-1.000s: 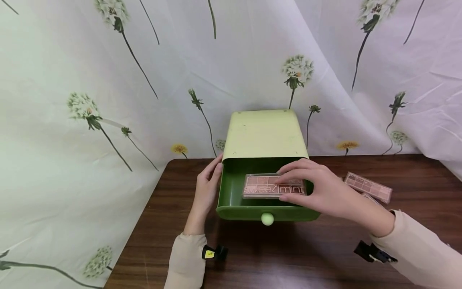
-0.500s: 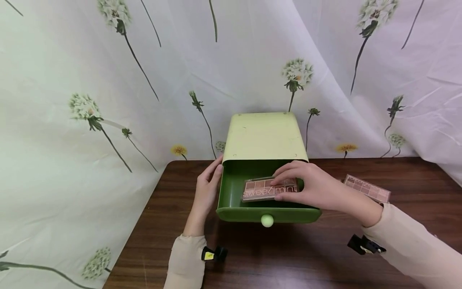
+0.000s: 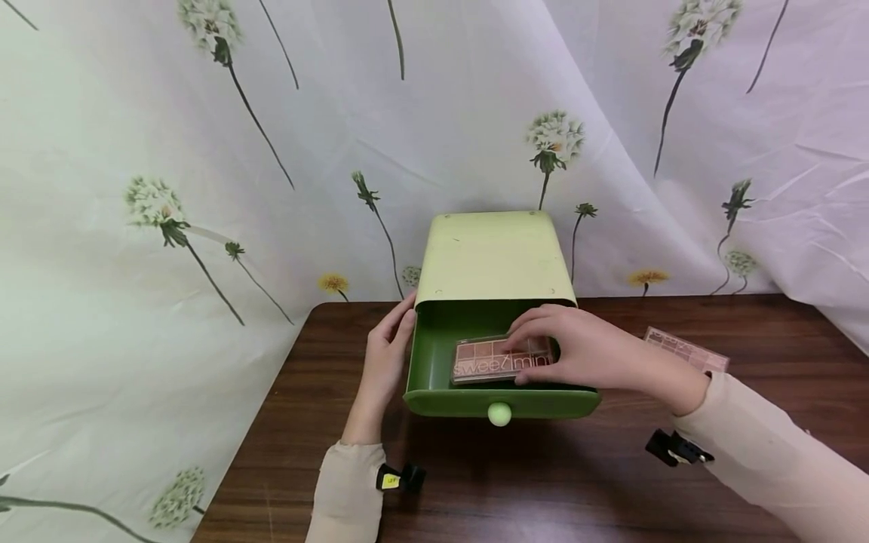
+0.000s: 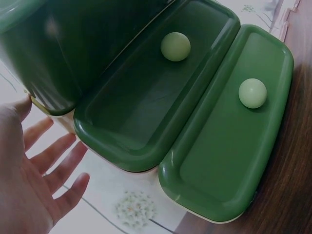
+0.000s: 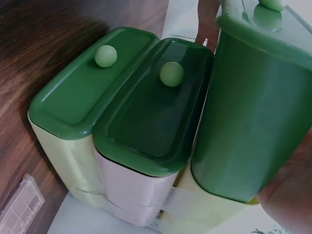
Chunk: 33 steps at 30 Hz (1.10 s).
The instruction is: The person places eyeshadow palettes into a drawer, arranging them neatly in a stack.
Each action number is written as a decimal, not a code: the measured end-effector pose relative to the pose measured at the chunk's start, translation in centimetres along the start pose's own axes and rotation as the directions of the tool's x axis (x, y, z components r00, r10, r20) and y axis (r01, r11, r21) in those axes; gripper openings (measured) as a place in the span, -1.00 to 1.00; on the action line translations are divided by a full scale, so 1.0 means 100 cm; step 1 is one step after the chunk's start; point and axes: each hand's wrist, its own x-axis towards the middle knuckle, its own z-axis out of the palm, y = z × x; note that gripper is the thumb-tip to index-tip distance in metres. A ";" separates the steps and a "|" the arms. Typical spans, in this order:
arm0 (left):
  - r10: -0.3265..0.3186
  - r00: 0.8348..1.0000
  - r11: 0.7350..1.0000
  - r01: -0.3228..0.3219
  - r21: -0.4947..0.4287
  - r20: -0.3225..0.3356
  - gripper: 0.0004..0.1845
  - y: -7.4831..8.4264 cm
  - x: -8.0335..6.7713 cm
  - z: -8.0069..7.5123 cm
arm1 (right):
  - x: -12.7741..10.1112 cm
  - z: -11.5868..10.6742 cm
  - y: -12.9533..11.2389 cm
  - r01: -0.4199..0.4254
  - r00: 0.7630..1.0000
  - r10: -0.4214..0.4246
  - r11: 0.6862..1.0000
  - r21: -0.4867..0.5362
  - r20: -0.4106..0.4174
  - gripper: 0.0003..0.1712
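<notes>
My right hand (image 3: 577,347) pinches a clear-lidded eyeshadow palette (image 3: 478,363) between thumb and fingertips. The palette lies within the pulled-out top green drawer (image 3: 444,404), slightly tilted, lettering facing up; whether it touches the drawer floor I cannot tell. My left hand (image 3: 385,354) touches the left side of the cream drawer cabinet (image 3: 494,256). In the left wrist view, that hand (image 4: 41,170) has its fingers spread along the cabinet's side. Only part of the right hand (image 5: 290,178) enters the right wrist view, and the palette is hidden there.
Below the pulled-out drawer are two closed drawers, a middle one (image 4: 141,114) and a lower one (image 4: 226,146), each with a round knob. Another palette (image 3: 687,350) lies on the brown table (image 3: 292,422) to the right. Behind hangs a dandelion-print cloth (image 3: 462,121).
The right hand has moved left and slightly lower with the palette, which now sits deeper in the drawer and turned a little. The left hand has stayed at the cabinet's side.
</notes>
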 end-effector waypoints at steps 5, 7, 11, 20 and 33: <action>-0.001 1.000 1.000 0.001 0.010 0.003 -0.56 0.000 0.001 0.000 | 0.000 0.005 0.000 0.026 1.000 -0.024 0.988 -0.153 0.010 -0.56; -0.001 1.000 1.000 0.001 0.015 0.004 -0.56 0.001 0.000 0.000 | 0.000 0.006 0.001 0.035 0.999 -0.034 0.979 -0.200 0.006 -0.54; 0.002 1.000 1.000 -0.002 0.017 0.006 -0.56 0.001 0.001 0.000 | 0.001 0.008 0.001 0.035 0.999 -0.034 0.969 -0.246 0.010 -0.50; -0.004 1.000 1.000 0.003 0.027 0.013 -0.55 -0.002 -0.001 -0.002 | 0.000 0.006 0.002 0.034 0.999 -0.033 0.976 -0.215 0.009 -0.53; 0.005 1.000 1.000 -0.005 0.014 0.015 -0.55 -0.001 0.000 -0.001 | -0.040 -0.014 0.006 0.154 0.952 -0.161 0.987 -0.051 -0.261 -0.63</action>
